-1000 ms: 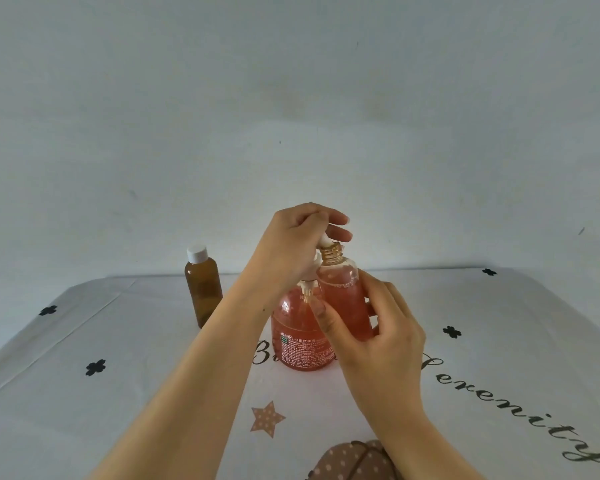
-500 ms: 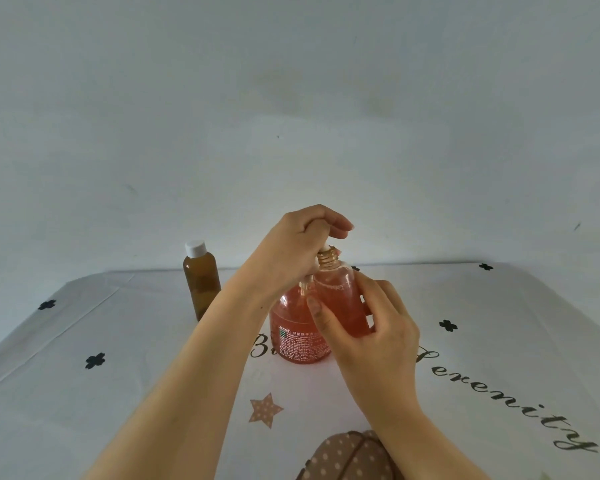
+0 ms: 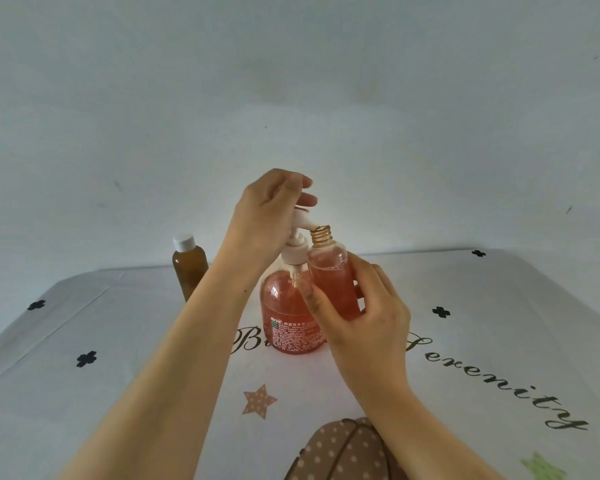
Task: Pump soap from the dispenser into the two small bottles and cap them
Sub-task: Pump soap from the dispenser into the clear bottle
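Note:
A round dispenser (image 3: 288, 317) of pink soap with a white pump head stands mid-table. My left hand (image 3: 267, 209) sits on top of the pump head, fingers bent over it. My right hand (image 3: 357, 317) grips a small clear bottle (image 3: 333, 278), uncapped and mostly full of pink soap. Its threaded mouth sits right under the pump spout. A second small bottle (image 3: 189, 268), amber with a white cap, stands upright at the back left, partly hidden by my left forearm.
The table wears a white cloth (image 3: 482, 341) with black clovers, stars and script lettering. A brown polka-dot thing (image 3: 343, 452) lies at the near edge. A plain wall stands close behind the table.
The pump head has risen from its pressed-down position with my left hand still on it. The small bottle in my right hand stays under the spout.

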The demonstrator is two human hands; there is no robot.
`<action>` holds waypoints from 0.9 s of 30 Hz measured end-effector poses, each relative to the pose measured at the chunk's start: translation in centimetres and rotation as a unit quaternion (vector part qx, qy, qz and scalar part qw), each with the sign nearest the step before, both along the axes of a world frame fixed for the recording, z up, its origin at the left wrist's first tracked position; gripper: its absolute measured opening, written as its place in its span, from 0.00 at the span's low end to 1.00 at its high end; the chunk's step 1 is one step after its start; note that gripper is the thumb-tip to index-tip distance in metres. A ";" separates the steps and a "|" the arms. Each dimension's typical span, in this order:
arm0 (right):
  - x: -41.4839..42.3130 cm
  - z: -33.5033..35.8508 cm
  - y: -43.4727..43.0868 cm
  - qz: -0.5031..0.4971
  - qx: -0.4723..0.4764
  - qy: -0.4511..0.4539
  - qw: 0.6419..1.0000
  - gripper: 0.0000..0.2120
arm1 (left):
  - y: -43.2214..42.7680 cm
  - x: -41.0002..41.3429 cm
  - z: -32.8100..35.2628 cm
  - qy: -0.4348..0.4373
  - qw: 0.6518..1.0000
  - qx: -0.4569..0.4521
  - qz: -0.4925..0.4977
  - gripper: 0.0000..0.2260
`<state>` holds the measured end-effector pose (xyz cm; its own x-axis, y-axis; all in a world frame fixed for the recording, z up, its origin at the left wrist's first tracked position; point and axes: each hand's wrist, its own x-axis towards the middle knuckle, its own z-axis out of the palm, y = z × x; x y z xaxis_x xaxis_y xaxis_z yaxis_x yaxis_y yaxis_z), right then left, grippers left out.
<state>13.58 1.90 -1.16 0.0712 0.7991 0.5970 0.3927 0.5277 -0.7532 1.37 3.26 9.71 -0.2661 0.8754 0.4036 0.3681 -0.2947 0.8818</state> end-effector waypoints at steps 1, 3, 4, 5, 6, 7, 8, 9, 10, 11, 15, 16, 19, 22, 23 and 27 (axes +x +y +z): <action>0.0 0.0 0.0 0.002 -0.002 0.001 1.000 0.31 | 0.0 0.0 -0.1 0.004 1.000 -0.008 -0.004 0.12; 0.0 0.0 -0.1 0.005 -0.003 0.001 1.000 0.31 | 0.0 0.3 -0.3 0.011 0.999 -0.029 -0.018 0.12; 0.0 0.0 -0.1 0.005 -0.002 0.001 1.000 0.31 | 0.0 0.5 -0.4 0.015 0.999 -0.039 -0.023 0.12; 0.0 0.0 -0.1 0.004 -0.001 0.002 1.000 0.30 | 0.0 0.6 -0.4 0.018 0.998 -0.049 -0.026 0.12; 0.0 0.0 -0.1 0.003 -0.001 0.004 1.000 0.30 | -0.1 0.7 -0.4 0.017 0.998 -0.056 -0.028 0.13; 0.0 0.1 0.0 0.002 0.001 0.005 1.000 0.30 | -0.1 0.8 -0.4 0.010 0.998 -0.062 -0.030 0.13; 0.1 0.1 0.0 0.002 0.004 0.005 1.000 0.30 | -0.2 0.8 -0.3 0.002 0.997 -0.068 -0.031 0.13; 0.1 0.2 0.0 0.002 0.007 0.005 1.000 0.29 | -0.3 0.8 -0.2 -0.007 0.997 -0.073 -0.033 0.13; 0.0 0.2 -0.1 0.004 0.009 0.006 1.000 0.29 | -0.3 0.8 -0.2 -0.014 0.996 -0.077 -0.034 0.13; 0.0 0.2 -0.1 0.007 0.010 0.007 1.000 0.29 | -0.3 0.8 -0.2 -0.020 0.996 -0.081 -0.036 0.12; 0.0 0.2 -0.2 0.008 0.020 0.006 1.000 0.29 | -0.2 0.7 -0.4 -0.017 0.996 -0.076 -0.050 0.11; -0.1 0.2 -0.2 0.009 0.020 0.006 1.000 0.30 | -0.2 0.6 -0.4 -0.013 0.996 -0.074 -0.053 0.11; -0.1 0.2 -0.2 0.013 0.017 0.012 1.000 0.29 | -0.3 0.6 -0.4 -0.015 0.995 -0.067 -0.069 0.13; 0.0 0.1 -0.2 0.010 0.019 0.011 1.000 0.28 | -0.2 0.8 -0.5 -0.027 0.994 -0.063 -0.082 0.14; 0.0 0.1 -0.2 0.012 0.019 0.012 1.000 0.27 | -0.2 0.8 -0.5 -0.031 0.994 -0.062 -0.086 0.15; -0.1 -0.1 -0.2 0.007 0.014 0.008 1.000 0.27 | -0.2 0.8 -0.7 -0.010 0.993 -0.066 -0.100 0.15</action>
